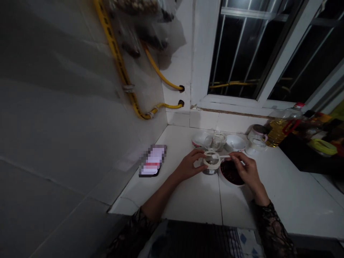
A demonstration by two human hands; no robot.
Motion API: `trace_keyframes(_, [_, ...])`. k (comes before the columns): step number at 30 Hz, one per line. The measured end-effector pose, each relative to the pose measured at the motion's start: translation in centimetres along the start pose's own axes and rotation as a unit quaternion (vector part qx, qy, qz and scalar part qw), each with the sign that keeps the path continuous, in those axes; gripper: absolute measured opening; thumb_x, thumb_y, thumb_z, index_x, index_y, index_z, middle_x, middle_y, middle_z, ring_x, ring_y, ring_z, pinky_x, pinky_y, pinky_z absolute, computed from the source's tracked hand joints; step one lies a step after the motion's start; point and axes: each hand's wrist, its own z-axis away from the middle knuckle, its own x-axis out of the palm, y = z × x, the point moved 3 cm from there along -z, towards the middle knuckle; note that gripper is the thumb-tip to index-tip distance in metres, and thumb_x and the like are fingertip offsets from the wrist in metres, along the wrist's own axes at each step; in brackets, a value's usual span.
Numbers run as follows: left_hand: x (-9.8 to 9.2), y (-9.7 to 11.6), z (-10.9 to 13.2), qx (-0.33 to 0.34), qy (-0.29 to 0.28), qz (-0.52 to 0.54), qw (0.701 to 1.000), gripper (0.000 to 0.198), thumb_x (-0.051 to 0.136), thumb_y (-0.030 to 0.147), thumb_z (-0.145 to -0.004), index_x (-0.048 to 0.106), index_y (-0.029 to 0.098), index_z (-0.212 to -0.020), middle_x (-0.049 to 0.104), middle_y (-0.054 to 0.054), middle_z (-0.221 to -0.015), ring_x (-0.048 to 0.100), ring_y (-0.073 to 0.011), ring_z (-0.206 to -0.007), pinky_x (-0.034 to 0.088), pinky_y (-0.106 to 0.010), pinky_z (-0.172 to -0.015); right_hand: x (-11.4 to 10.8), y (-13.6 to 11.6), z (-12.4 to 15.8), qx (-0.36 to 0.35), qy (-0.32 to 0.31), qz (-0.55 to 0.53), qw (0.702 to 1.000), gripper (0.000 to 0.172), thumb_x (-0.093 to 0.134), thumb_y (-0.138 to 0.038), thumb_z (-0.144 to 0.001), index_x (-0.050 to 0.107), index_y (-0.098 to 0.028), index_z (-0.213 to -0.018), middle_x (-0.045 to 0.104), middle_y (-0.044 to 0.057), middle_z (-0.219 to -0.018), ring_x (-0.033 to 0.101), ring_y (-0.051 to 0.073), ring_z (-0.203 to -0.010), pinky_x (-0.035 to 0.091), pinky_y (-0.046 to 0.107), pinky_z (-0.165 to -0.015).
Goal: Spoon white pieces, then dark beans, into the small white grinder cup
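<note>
My left hand curls its thumb and fingers around the side of a small clear jar with a whitish rim. A flipped-up clear lid appears to stand behind it. Between thumb and fingers, my right hand pinches the handle of a small white spoon. The spoon's bowl end is at the jar's mouth. Just right of the jar, partly under my right hand, sits a bowl of dark reddish-brown contents. What the jar holds is too small to tell.
A phone leans at the left wall. Behind the jar are white bowls and another jar. An oil bottle stands right, beside a dark box with a yellow-green lidded container. A yellow hose runs along the wall.
</note>
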Motion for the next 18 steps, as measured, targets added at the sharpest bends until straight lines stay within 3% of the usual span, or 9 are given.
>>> trace_keyframes(2, [0.0, -0.1, 0.0, -0.004, -0.001, 0.001, 1.0, 0.026, 0.069, 0.034, -0.084, 0.064, 0.021, -0.107, 0.059, -0.011, -0.119, 0.062, -0.0228, -0.108, 0.057, -0.034, -0.083, -1.6, 0.9, -0.2, 0.045, 0.045, -0.019, 0.998, 0.024, 0.055, -0.044, -0.088, 0.066, -0.023, -0.086, 0.07, 0.004, -0.071, 0.062, 0.02, -0.064, 0.049, 0.032, -0.067])
trace_keyframes(4, [0.0, -0.2, 0.1, -0.008, 0.001, 0.001, 1.0, 0.026, 0.069, 0.034, -0.084, 0.064, 0.021, -0.107, 0.059, -0.012, -0.12, 0.062, -0.023, -0.108, 0.057, -0.033, -0.08, -3.0, 1.8, -0.4, 0.082, 0.051, -0.032, 0.995, 0.029, 0.055, -0.049, -0.086, 0.065, -0.022, -0.086, 0.066, 0.002, -0.065, 0.051, 0.015, -0.05, 0.042, 0.028, -0.053])
trace_keyframes(7, [0.1, -0.3, 0.1, -0.011, 0.001, -0.003, 1.0, 0.027, 0.07, 0.033, -0.084, 0.064, 0.021, -0.107, 0.059, -0.011, -0.12, 0.062, -0.0228, -0.108, 0.057, -0.033, -0.079, -4.2, 2.9, -0.6, 0.097, 0.025, 0.01, 0.995, 0.031, 0.056, -0.052, -0.084, 0.063, -0.021, -0.082, 0.065, 0.002, -0.065, 0.049, 0.015, -0.051, 0.041, 0.028, -0.054])
trace_keyframes(13, [0.0, -0.2, 0.1, -0.01, -0.003, -0.005, 1.0, 0.025, 0.07, 0.031, -0.084, 0.064, 0.022, -0.106, 0.059, -0.011, -0.118, 0.061, -0.0228, -0.107, 0.057, -0.033, -0.078, -2.0, 3.2, -0.7, 0.08, -0.085, 0.047, 0.992, 0.031, 0.052, -0.049, -0.085, 0.064, -0.023, -0.076, 0.068, 0.003, -0.064, 0.058, 0.02, -0.063, 0.044, 0.031, -0.065])
trace_keyframes(18, [0.1, -0.2, 0.1, -0.012, 0.0, -0.005, 1.0, 0.026, 0.07, 0.032, -0.083, 0.064, 0.022, -0.106, 0.059, -0.01, -0.119, 0.062, -0.0227, -0.106, 0.057, -0.033, -0.077, -1.8, 3.6, -0.8, 0.141, -0.073, 0.001, 0.987, 0.033, 0.055, -0.051, -0.079, 0.063, -0.022, -0.068, 0.067, 0.002, -0.06, 0.054, 0.017, -0.057, 0.041, 0.029, -0.059])
